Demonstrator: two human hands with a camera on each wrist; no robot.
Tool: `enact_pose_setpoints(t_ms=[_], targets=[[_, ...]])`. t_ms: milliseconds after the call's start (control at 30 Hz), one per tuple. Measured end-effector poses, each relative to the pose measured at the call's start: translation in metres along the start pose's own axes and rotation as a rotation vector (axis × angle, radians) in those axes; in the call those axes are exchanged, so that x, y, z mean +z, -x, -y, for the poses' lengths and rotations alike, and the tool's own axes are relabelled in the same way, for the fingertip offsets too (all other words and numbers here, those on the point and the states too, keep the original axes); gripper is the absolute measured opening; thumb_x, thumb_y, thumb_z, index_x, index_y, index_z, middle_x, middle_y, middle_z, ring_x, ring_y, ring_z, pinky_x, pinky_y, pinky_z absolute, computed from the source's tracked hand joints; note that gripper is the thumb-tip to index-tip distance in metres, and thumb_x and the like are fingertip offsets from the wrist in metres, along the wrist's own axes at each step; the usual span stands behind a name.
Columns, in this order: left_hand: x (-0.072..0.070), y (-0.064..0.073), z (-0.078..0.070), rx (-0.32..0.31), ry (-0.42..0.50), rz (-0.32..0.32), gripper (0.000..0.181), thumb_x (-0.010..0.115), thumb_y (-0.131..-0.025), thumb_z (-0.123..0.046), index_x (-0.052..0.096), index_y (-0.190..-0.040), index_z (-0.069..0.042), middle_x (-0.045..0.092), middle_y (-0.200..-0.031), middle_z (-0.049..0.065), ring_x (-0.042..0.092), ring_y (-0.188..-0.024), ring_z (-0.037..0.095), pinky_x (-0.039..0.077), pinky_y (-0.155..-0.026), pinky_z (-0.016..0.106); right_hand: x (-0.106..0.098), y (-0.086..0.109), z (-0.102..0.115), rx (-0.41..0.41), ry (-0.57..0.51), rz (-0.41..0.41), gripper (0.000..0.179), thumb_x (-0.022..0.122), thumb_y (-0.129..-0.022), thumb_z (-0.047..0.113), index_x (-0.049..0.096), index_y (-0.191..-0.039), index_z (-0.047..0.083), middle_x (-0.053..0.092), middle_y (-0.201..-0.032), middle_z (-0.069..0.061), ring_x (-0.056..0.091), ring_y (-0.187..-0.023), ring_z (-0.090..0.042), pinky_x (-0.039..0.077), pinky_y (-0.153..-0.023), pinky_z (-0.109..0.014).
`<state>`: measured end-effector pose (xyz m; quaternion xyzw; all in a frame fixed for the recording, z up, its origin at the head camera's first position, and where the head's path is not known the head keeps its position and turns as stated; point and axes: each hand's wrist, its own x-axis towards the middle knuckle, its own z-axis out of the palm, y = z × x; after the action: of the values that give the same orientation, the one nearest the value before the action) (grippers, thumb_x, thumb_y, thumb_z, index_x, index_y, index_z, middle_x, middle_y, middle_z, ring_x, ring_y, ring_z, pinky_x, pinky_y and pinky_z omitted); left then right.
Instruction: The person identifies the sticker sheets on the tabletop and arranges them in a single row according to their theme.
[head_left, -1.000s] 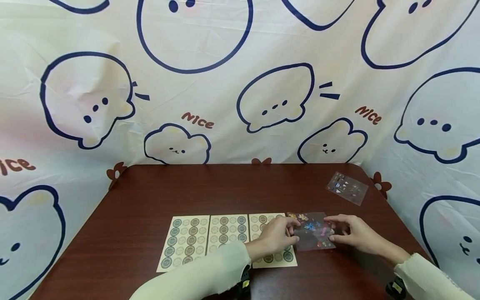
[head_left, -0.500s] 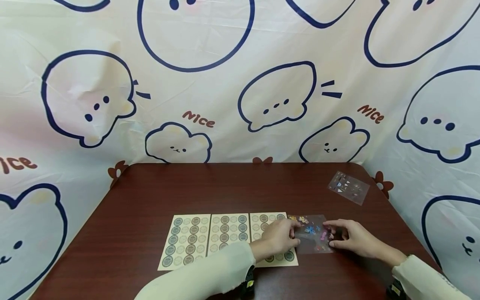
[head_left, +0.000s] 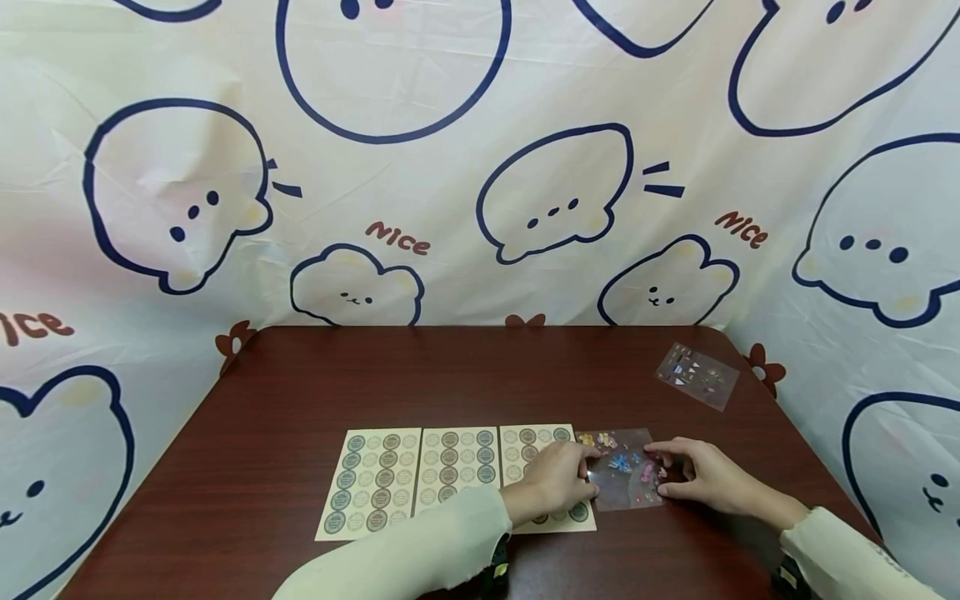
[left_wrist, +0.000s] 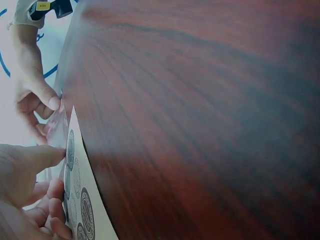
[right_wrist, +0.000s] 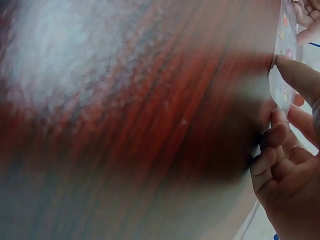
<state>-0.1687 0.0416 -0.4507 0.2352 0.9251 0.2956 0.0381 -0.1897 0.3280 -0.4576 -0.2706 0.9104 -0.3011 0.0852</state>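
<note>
A clear sticker sheet [head_left: 624, 487] with colourful flower and butterfly shapes lies at the right end of a row of cream sheets. My left hand [head_left: 553, 479] pinches its left edge between thumb and fingers, over the rightmost cream sheet [head_left: 517, 435]. At the opposite edge, my right hand [head_left: 708, 475] pinches the clear sheet with thumb and index finger. The right wrist view shows the thumb on the sheet's rim [right_wrist: 277, 90], with the other fingers curled below. In the left wrist view, the left hand [left_wrist: 25, 175] hides part of the sheet.
Two more cream sheets of round seal stickers [head_left: 367, 483] [head_left: 455, 454] lie in line to the left. Another clear sheet with small silvery shapes [head_left: 697, 377] rests at the table's back right. Patterned cloth [head_left: 442, 192] stands behind the brown table [head_left: 450, 375].
The clear sheet has come slightly nearer to me, its front edge lower in view. My right hand has shifted a little along with it; the left hand stays at the left edge.
</note>
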Motion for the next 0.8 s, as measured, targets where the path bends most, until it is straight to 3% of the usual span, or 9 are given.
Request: enact_pose_setpoints(t_ms=[800], targets=[[-0.0006, 0.0003, -0.0006, -0.017, -0.015, 0.014, 0.048, 0.082, -0.078, -0.018, 0.073, -0.125, -0.018, 0.050, -0.072, -0.015, 0.043, -0.063, -0.001, 0.036, -0.055, 0.016, -0.0006, 0.0035, 0.0022, -0.055, -0.004, -0.015, 0.050, 0.080, -0.087, 0.027, 0.065, -0.129, 0.005, 0.053, -0.094, 0.001, 0.042, -0.068, 0.000, 0.040, -0.056, -0.022]])
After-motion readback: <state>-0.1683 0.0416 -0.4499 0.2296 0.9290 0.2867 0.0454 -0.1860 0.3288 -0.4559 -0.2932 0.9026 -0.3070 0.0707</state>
